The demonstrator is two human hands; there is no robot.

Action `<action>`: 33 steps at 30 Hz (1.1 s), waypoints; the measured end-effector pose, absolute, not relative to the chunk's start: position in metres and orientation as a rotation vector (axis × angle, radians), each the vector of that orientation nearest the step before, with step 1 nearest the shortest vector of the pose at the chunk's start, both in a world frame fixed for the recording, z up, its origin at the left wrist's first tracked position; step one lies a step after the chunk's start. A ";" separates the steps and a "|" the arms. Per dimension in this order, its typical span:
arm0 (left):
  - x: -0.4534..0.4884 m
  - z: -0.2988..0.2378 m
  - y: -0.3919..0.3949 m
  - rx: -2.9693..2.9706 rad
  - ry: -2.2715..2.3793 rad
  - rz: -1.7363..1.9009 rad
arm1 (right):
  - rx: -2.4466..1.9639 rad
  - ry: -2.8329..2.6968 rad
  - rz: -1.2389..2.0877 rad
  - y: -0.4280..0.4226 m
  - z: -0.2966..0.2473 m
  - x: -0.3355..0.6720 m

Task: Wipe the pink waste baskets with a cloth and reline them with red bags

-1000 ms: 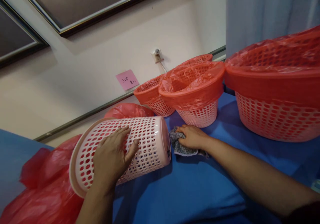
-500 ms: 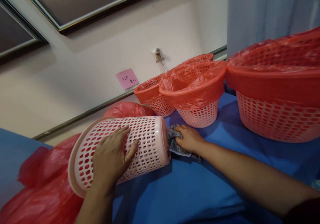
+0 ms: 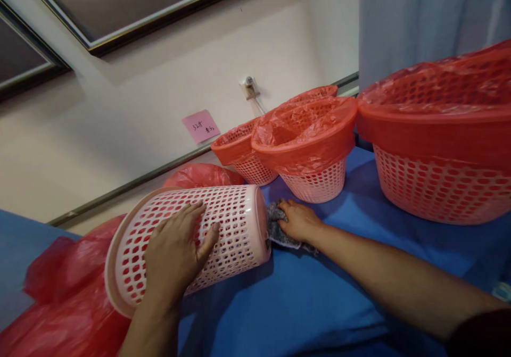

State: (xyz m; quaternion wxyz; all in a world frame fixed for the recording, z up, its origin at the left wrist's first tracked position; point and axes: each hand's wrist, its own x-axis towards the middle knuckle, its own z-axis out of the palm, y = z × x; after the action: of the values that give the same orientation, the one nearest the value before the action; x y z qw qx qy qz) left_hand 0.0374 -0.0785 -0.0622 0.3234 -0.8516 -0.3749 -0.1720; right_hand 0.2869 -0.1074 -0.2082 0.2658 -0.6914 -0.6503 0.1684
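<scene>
A pink perforated plastic basket [image 3: 231, 229] lies on its side on a blue cloth surface [image 3: 303, 298], its base to the right and its wide rim to the left. My left hand [image 3: 178, 248] rests on the basket's side, fingers stretched and thumb apart. Bunched in my right hand [image 3: 297, 221] is a grey cloth [image 3: 277, 224], pressed against the basket's base. The fingers of that hand are closed round the cloth. Red plastic bags [image 3: 83, 293] lie beside and behind the basket's rim.
Several upright baskets lined with red bags stand behind and to the right, including a middle basket [image 3: 315, 179] and a large near one [image 3: 439, 187]. On the wall are a pink note [image 3: 200, 126], a socket with a plug [image 3: 249, 88] and framed pictures [image 3: 159, 6].
The whole view has shifted slightly. Both hands keep nearly the same places on the basket and cloth.
</scene>
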 end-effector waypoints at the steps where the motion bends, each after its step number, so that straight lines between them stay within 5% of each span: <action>1: 0.037 -0.063 -0.078 -2.236 -0.986 -0.448 | -1.881 -1.696 0.436 -0.105 -0.208 0.288; 11: 0.038 -0.061 -0.076 -2.235 -1.015 -0.418 | -1.685 -1.926 0.421 -0.111 -0.210 0.276; 22: 0.038 -0.062 -0.077 -2.236 -1.025 -0.415 | -1.515 -1.577 0.189 -0.098 -0.208 0.276; 29: 0.039 -0.062 -0.076 -2.252 -1.037 -0.400 | -1.663 -1.790 0.405 -0.097 -0.210 0.290; 33: 0.038 -0.062 -0.077 -2.232 -1.035 -0.390 | -1.488 -1.566 0.188 -0.105 -0.199 0.291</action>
State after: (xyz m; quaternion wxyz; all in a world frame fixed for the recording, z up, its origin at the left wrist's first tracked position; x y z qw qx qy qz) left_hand 0.0382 -0.0768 -0.0619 0.3199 -0.8490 -0.3936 -0.1484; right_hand 0.2912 -0.1055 -0.1994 0.4675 -0.6067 -0.6383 0.0768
